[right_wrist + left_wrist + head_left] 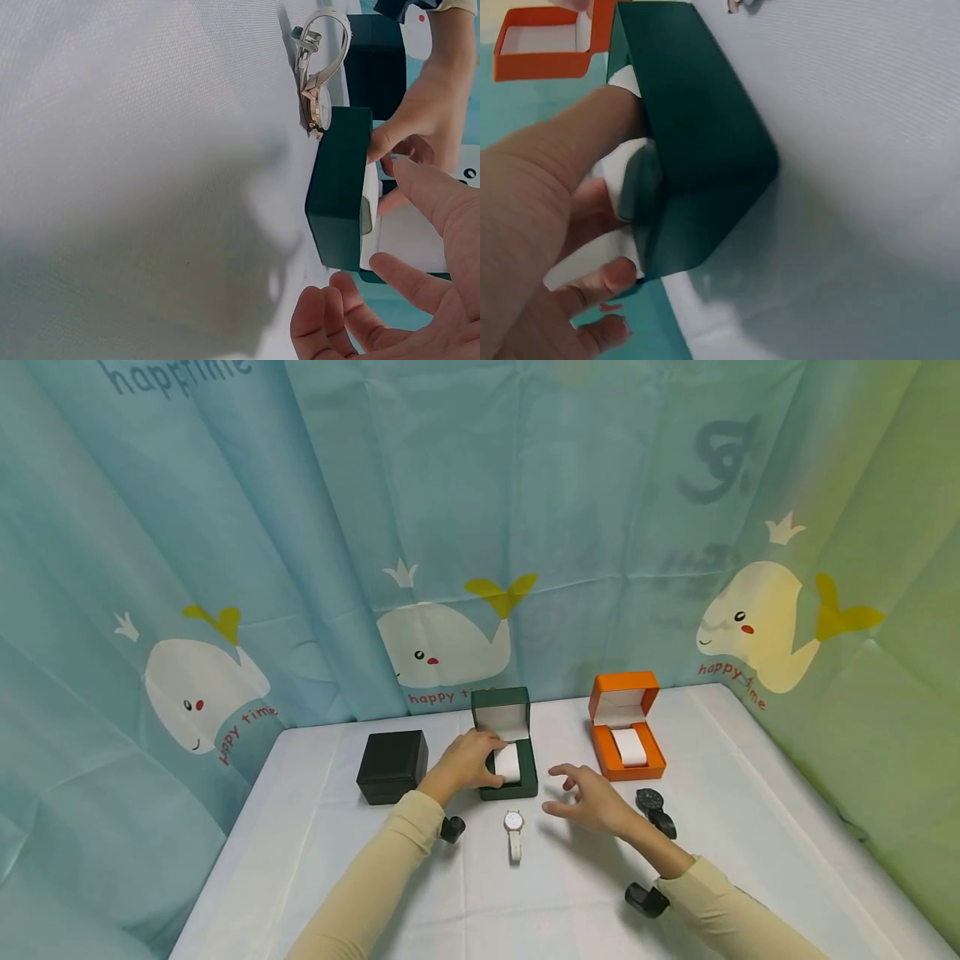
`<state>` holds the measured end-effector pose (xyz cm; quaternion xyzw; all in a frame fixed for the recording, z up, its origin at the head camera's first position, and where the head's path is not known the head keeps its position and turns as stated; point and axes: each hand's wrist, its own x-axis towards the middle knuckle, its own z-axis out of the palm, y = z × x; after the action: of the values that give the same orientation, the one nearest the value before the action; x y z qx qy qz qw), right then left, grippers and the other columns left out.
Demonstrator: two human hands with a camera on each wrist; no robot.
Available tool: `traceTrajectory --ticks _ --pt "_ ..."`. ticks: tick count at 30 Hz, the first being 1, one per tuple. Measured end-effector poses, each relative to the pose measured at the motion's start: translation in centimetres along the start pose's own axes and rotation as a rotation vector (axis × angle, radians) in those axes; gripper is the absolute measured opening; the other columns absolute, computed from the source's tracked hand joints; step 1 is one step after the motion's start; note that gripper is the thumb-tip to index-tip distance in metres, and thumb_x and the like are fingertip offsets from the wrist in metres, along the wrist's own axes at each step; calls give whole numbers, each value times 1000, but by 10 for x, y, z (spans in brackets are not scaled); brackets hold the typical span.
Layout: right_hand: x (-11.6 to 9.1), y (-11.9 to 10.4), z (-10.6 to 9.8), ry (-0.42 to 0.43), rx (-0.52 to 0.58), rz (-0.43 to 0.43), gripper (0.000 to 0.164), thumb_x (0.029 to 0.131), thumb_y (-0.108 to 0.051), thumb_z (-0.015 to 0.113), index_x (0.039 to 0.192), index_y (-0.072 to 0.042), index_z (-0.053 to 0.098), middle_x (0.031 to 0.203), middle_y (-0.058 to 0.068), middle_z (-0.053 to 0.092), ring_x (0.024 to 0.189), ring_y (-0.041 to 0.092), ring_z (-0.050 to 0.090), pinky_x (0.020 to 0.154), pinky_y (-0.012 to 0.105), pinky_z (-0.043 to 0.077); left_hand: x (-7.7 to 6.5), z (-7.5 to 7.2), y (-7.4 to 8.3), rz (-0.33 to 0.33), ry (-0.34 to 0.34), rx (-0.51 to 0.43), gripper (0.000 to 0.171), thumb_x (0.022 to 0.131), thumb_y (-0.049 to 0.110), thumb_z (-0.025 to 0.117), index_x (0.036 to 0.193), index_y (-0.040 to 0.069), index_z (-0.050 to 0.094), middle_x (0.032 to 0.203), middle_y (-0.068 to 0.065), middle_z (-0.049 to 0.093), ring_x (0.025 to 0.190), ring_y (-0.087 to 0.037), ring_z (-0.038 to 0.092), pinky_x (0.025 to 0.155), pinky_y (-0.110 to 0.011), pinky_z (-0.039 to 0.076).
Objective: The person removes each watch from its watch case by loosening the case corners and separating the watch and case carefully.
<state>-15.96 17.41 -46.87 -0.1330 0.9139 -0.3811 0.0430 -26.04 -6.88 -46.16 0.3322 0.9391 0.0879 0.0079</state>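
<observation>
A green watch box [529,777] stands with its lid up at the back middle of the table, a white cushion [509,763] inside it. My left hand [467,762] reaches in from the left and grips the cushion, thumb at the front side and fingers behind. In the left wrist view the thumb [607,124] dips past the box's green wall. My right hand [596,802] hovers to the right of the green box, fingers spread and holding nothing. In front of the box lies a wristwatch [513,822] with a white strap; its strap forms a loop in the right wrist view.
Left of the green box sits a dark closed box [392,767]. An orange watch box [610,772] stands with its lid up at the right, holding a white cushion [630,747]. A black watch [650,802] lies near my right wrist. Behind the table hangs a blue curtain [585,527].
</observation>
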Motion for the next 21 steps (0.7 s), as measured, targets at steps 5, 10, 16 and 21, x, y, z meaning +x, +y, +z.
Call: traceTrajectory --ticks 5,10,16,21 --pt "1 3 1 9 -2 -28 57 86 -27 84 132 -1 63 106 19 64 80 23 55 70 36 46 0 -6 8 11 -5 96 60 82 38 87 133 11 70 131 -7 68 114 -33 63 98 -46 52" --pt "1 5 1 13 -4 -45 57 86 -27 84 132 -1 63 106 20 64 82 26 57 71 37 47 -1 -6 10 1 -2 121 60 82 39 86 133 12 70 131 -5 68 114 -33 63 98 -47 52" --pt "1 5 1 12 -9 -35 58 86 -28 84 133 -2 63 106 19 64 80 21 55 70 37 46 -1 -4 9 -3 10 115 60 83 40 85 134 13 69 132 -4 68 113 -33 63 98 -47 51" --pt "1 5 1 14 -10 -24 58 86 -28 85 133 -3 63 107 19 64 80 20 54 70 36 46 -2 -2 7 0 16 120 61 83 41 86 135 13 69 131 -3 69 112 -32 63 98 -47 51"
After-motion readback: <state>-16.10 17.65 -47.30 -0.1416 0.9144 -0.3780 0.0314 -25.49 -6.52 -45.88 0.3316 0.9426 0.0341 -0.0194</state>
